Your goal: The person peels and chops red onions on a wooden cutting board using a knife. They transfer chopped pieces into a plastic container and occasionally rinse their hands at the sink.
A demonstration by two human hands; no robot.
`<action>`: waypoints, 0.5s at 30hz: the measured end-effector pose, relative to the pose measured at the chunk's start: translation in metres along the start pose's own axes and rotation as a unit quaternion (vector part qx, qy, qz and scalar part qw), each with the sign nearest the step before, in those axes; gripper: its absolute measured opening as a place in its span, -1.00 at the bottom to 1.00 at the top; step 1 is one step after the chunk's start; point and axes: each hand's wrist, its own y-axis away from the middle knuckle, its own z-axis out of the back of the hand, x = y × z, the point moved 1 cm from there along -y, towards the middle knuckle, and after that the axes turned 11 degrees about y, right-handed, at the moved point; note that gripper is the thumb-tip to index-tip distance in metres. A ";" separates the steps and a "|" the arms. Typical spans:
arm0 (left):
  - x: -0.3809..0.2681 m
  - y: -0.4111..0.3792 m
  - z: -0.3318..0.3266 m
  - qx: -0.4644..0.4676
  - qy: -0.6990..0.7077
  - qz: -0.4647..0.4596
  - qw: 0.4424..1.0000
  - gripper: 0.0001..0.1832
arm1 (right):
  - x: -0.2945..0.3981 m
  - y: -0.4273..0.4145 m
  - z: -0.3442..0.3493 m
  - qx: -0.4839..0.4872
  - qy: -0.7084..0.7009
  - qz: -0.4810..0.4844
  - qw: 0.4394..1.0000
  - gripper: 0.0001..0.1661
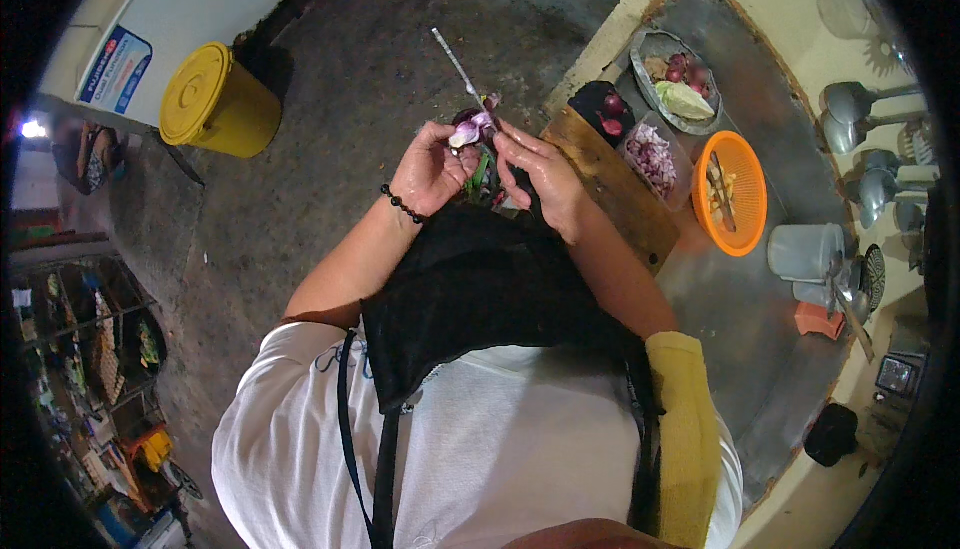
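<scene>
My left hand [431, 174], a black bead bracelet at its wrist, holds a partly peeled red onion [471, 131] above my lap. Purple and whitish layers show on it. In my right hand [546, 183] is a knife [456, 60], its narrow blade pointing up and away past the onion. The fingers hide its handle. Both hands look wet and nearly meet at the onion. Beneath them, green scraps [478, 183] are partly visible. To the right, a wooden cutting board [634, 223] lies by a clear container of chopped red onion [651, 159].
On the metal counter [720, 309] stand an orange colander [759, 200] holding pale pieces and a metal utensil, and a metal tray [643, 84] with red onions and cabbage. Ladles [840, 118] hang along the wall. A yellow lidded bucket [251, 114] stands on the floor at left.
</scene>
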 end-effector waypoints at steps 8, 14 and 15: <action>0.006 0.010 -0.025 0.023 0.044 -0.007 0.999 -0.66 | -0.006 -0.007 0.009 -0.067 0.046 0.016 0.997 -0.23; 0.005 -0.003 0.010 0.017 -0.105 -0.097 0.990 -0.44 | -0.005 0.000 -0.005 0.009 0.144 0.043 0.989 0.16; 0.007 -0.001 0.006 0.014 -0.121 -0.106 0.987 -0.41 | -0.006 0.001 -0.005 0.017 0.144 0.053 0.988 0.15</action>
